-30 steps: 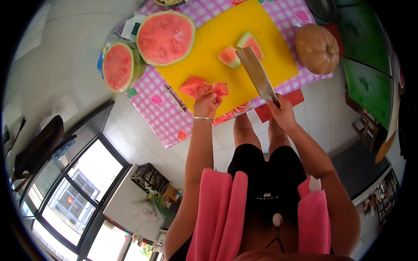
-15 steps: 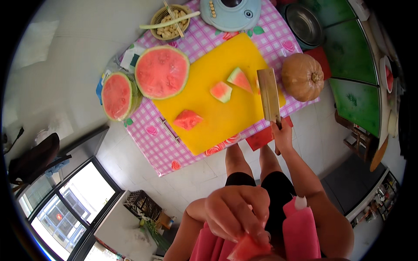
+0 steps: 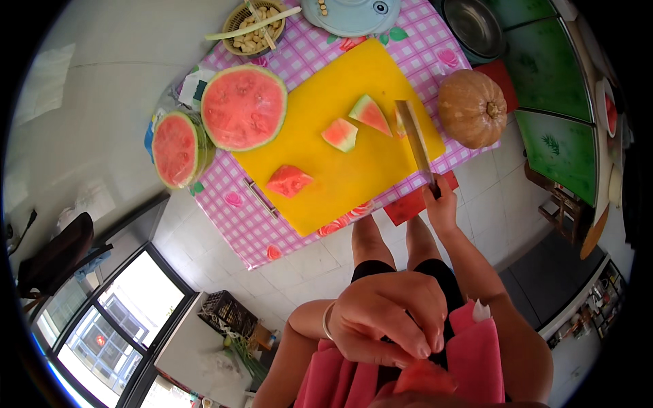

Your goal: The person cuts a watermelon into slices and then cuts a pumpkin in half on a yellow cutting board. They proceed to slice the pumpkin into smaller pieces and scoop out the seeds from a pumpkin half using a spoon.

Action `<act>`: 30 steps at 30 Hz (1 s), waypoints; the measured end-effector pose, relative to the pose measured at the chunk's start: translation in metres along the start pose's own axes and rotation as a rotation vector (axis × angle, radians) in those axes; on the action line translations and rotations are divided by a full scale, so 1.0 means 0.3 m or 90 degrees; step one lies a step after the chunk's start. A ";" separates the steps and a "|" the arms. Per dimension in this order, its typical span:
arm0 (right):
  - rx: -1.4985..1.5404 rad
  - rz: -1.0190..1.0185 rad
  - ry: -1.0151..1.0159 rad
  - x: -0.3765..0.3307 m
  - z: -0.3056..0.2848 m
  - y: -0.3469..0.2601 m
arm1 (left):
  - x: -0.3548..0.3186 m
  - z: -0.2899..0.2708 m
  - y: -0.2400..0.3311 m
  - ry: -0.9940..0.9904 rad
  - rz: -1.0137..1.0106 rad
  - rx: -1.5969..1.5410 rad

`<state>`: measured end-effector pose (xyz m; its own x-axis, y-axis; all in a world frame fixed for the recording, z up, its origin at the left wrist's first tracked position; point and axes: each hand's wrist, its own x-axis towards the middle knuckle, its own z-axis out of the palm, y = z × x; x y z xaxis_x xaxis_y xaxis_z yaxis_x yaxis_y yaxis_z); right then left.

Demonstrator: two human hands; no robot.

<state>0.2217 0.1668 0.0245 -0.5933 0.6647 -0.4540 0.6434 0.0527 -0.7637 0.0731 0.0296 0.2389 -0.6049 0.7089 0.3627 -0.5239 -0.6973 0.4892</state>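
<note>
Close below the camera, my left hand (image 3: pixel 388 316) has its fingertips pinched at the upper end of a red watermelon piece (image 3: pixel 426 378). The lower part of that piece is cut off by the view's edge. My right hand (image 3: pixel 441 204) grips the handle of a cleaver (image 3: pixel 413 139), whose blade stands edge-on over the right side of the yellow cutting board (image 3: pixel 347 180). A wedge with green rind (image 3: pixel 370 114), a smaller rind piece (image 3: pixel 339 134) and a red chunk (image 3: pixel 290 181) lie on the board. Another slice is partly hidden behind the blade.
A large watermelon half (image 3: pixel 245 107) and another cut watermelon (image 3: pixel 175 151) sit left of the board. The pumpkin (image 3: pixel 471 109) stands to its right. Behind are a basket of pale pieces (image 3: pixel 253 42) and a light-blue appliance (image 3: pixel 350 17). A checked cloth (image 3: pixel 231 228) covers the table.
My left hand has shifted right and slightly up, and the watermelon piece has moved right with it. The cleaver has turned from showing its flat side to nearly edge-on.
</note>
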 end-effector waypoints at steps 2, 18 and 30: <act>0.059 0.066 0.032 0.000 -0.006 0.025 | -0.012 -0.015 -0.022 -0.019 -0.011 -0.099; 0.268 0.138 -0.087 0.053 0.122 0.006 | 0.037 -0.047 -0.016 -0.162 0.129 -0.174; 0.340 0.229 -0.102 0.156 0.084 0.107 | -0.120 -0.583 -0.294 0.377 -0.245 1.140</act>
<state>0.2024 0.1808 -0.0330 -0.4771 0.4505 -0.7546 0.5114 -0.5560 -0.6552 0.0364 0.0471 0.0439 -0.9223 0.3849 -0.0340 0.2417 0.6434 0.7264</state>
